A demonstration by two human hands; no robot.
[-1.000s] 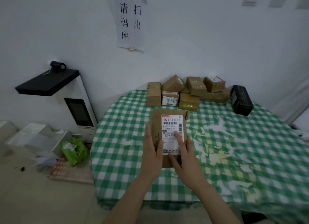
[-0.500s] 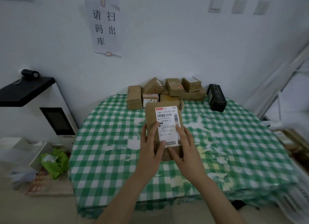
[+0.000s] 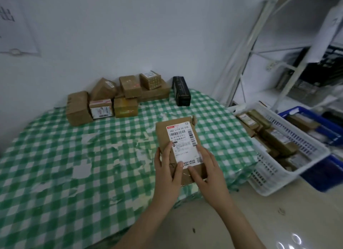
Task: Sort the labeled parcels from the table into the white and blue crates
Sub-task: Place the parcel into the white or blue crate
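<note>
I hold a flat brown parcel (image 3: 178, 135) with a white shipping label facing me, above the right edge of the green checked table (image 3: 74, 165). My left hand (image 3: 168, 167) grips its lower left side, thumb across the front. My right hand (image 3: 206, 167) grips its lower right corner, thumb on the label. At the right, on the floor, a white crate (image 3: 289, 167) holds several brown parcels. A blue crate (image 3: 315, 122) with more parcels sits behind it. Several brown parcels (image 3: 118, 98) and a black box (image 3: 181, 91) are stacked at the table's far edge by the wall.
A white metal shelf frame (image 3: 259, 44) stands at the right behind the crates. A paper notice (image 3: 16, 25) hangs on the wall at the left. Pale floor (image 3: 241, 221) lies between the table and the crates.
My view has swung to the right, bringing the white and blue crates into sight. Both hands have carried the parcel toward the table's right edge.
</note>
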